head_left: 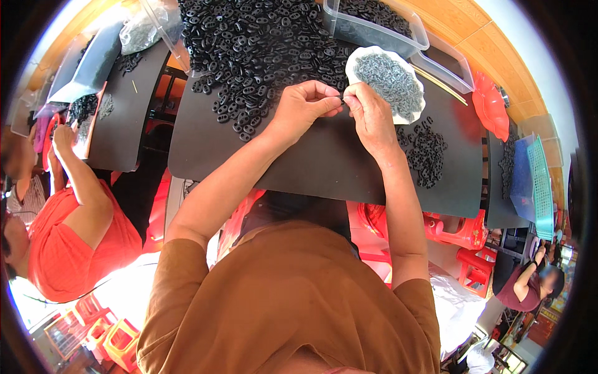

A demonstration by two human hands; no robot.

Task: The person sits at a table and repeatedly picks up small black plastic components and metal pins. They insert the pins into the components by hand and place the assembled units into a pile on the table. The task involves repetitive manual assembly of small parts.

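My left hand (304, 107) and my right hand (372, 121) meet above the dark table, their fingertips almost touching. The left thumb and fingers pinch a small dark piece, mostly hidden by the fingers. My right hand is also closed in a pinch at that spot; what it grips is too small to make out. Beyond them spreads a large heap of small black two-holed plastic pieces (261, 53). Just past my right hand sits a white scalloped dish (418, 116) full of small greyish, see-through parts (389, 81). A smaller pile of black pieces (426, 156) lies right of my forearm.
Clear plastic bins (380, 38) stand along the far side, beside thin sticks (439, 84) and a red dish (490, 106). A teal basket (541, 187) is at the far right. At the left table (118, 124) works a person in red (87, 237); another person sits far right.
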